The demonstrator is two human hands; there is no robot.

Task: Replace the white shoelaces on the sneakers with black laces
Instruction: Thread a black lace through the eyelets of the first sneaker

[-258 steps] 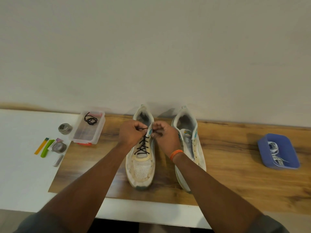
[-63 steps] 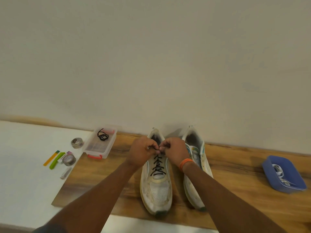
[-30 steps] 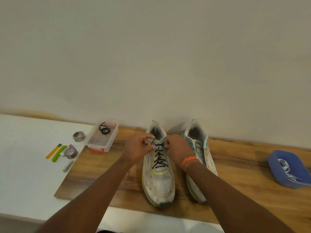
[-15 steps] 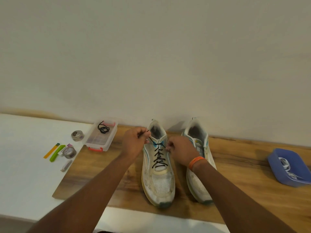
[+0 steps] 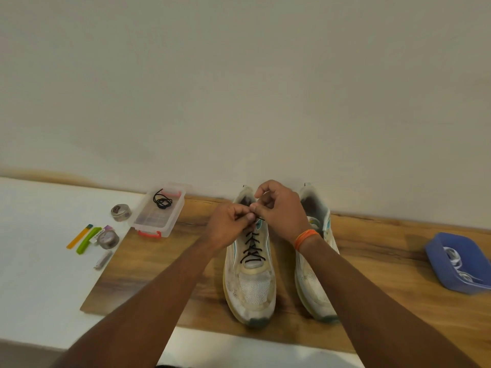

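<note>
Two worn white sneakers stand side by side on a wooden board (image 5: 148,272), toes toward me. The left sneaker (image 5: 251,282) carries a black lace (image 5: 252,248) crossed up its eyelets. My left hand (image 5: 229,225) and my right hand (image 5: 281,208) meet over its tongue, each pinching an end of that lace. The right sneaker (image 5: 316,282) shows no lace and is partly hidden by my right forearm. A second black lace (image 5: 162,201) lies coiled in a clear plastic box (image 5: 156,219) at the left.
A blue tray (image 5: 457,264) holding white laces sits at the right on the board. Left of the board, on the white table (image 5: 39,261), lie two tape rolls, a yellow and a green strip and a small metal tool. A wall stands close behind the shoes.
My hands had drawn apart, pulling the lace ends sideways; now they have come back together above the tongue, the right hand raised over the left.
</note>
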